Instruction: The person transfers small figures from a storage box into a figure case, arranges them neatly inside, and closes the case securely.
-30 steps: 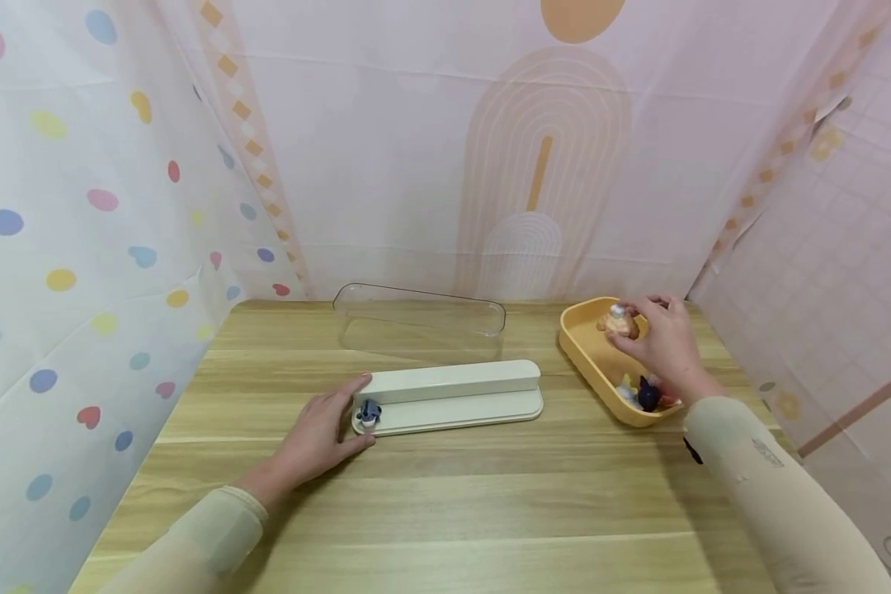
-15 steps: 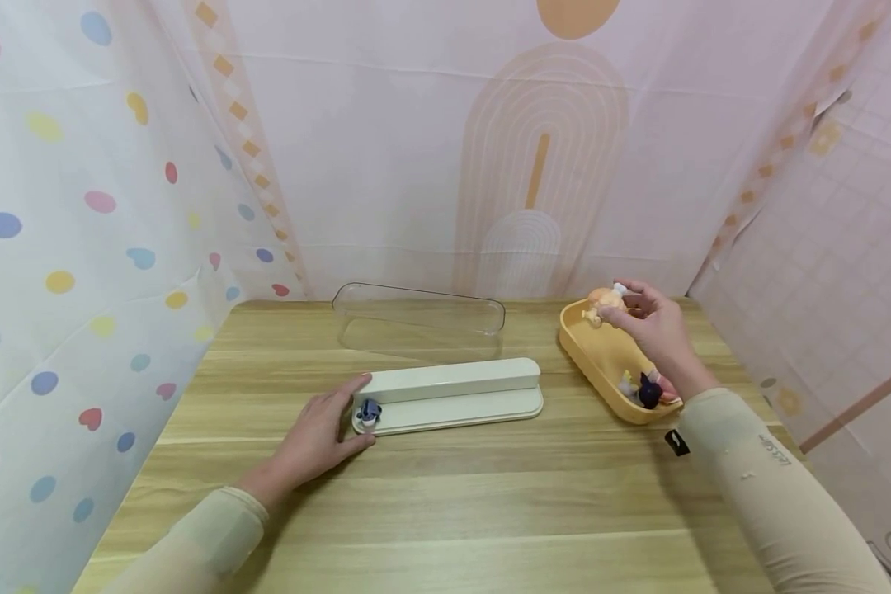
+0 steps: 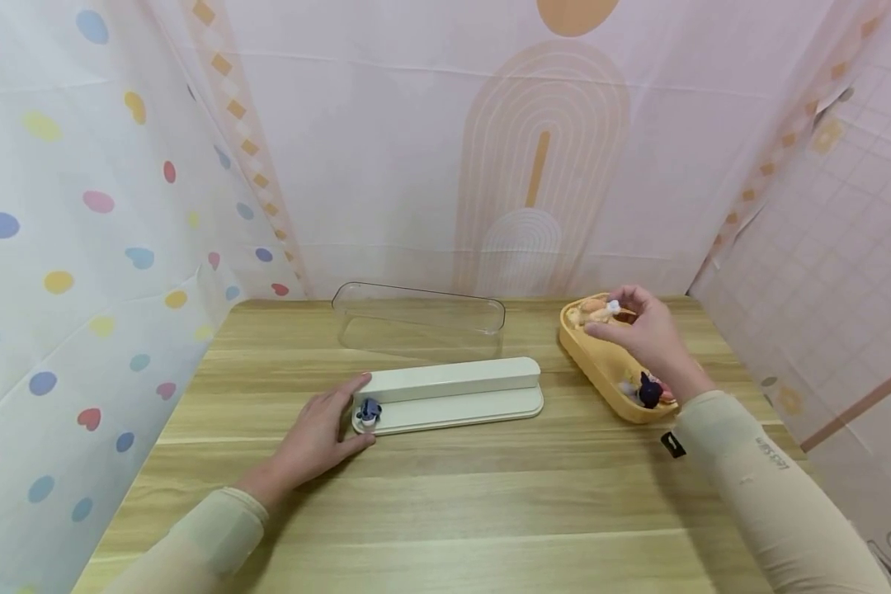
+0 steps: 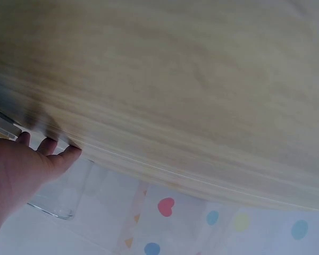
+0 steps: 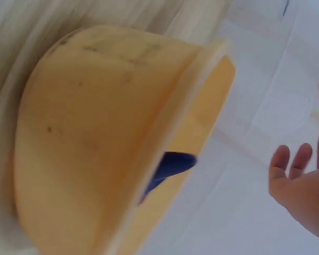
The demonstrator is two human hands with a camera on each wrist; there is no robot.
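A small orange figurine [image 3: 592, 313] with a pale blue-white part is pinched between the thumb and fingers of my right hand [image 3: 649, 334], over the far end of the yellow tray [image 3: 590, 370]. Inside the near end of that tray lie a dark blue figurine [image 3: 649, 391] and a few lighter, partly hidden ones. My left hand [image 3: 318, 439] holds the left end of a white stepped base [image 3: 453, 403], thumb at its front edge and fingers at the back. On the base's lower step, at the left, stands a blue-grey figurine [image 3: 369, 412].
Behind the base stands a clear plastic cover [image 3: 419, 326] with a dark rim. Everything rests on a wood-grain table [image 3: 445, 503]. Patterned curtains [image 3: 386, 165] hang along the back and sides.
My right hand lifted the orange figurine from the tray, then turned it and shifted it slightly left over the tray's far end. The left hand and base have not moved.
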